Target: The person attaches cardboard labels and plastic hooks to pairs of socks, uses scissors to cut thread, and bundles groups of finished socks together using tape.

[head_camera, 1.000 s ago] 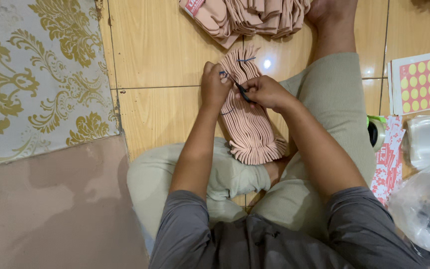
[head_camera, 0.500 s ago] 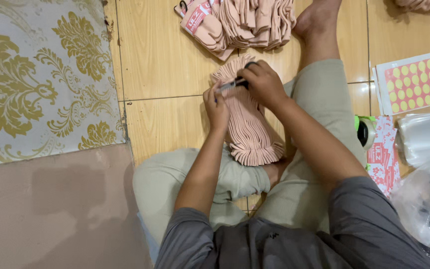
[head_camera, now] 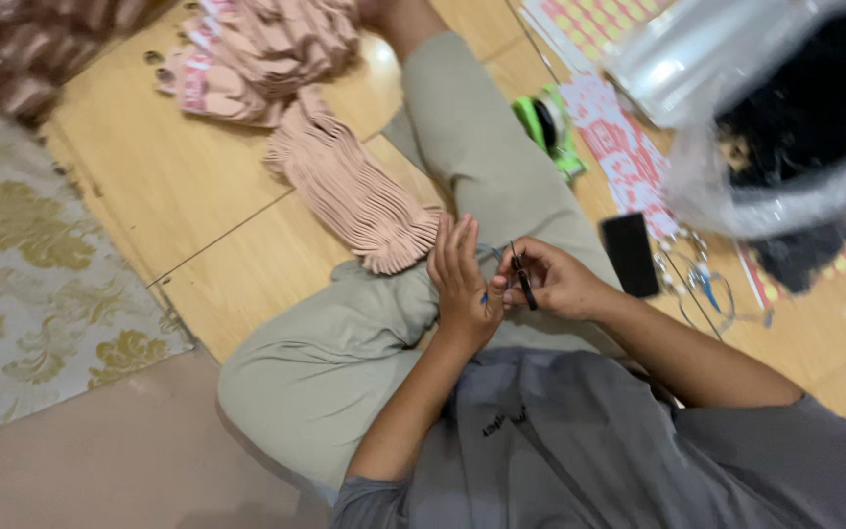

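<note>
My hands meet over my lap. My right hand point(head_camera: 552, 281) pinches a thin black tool point(head_camera: 522, 280) that points up between the hands. My left hand point(head_camera: 462, 282) stands against it with its fingers straight and close together. A small blue bit shows at its palm, and I cannot tell whether the hand grips it. A stack of pink ribbed fabric pieces point(head_camera: 354, 191) lies on the wooden floor just beyond my left knee, touched by neither hand.
A pile of pink packaged pieces point(head_camera: 247, 54) lies farther back. To the right are a green tape dispenser point(head_camera: 545, 127), red-and-white sticker sheets point(head_camera: 619, 147), a black phone point(head_camera: 631, 253), glasses point(head_camera: 707, 289) and a clear plastic bag point(head_camera: 785, 118). A gold-patterned carpet point(head_camera: 22, 264) covers the left.
Both hands have left the pink stack and drawn back to my lap, the black tool still in the right. The view has swung so the stack lies to the upper left.
</note>
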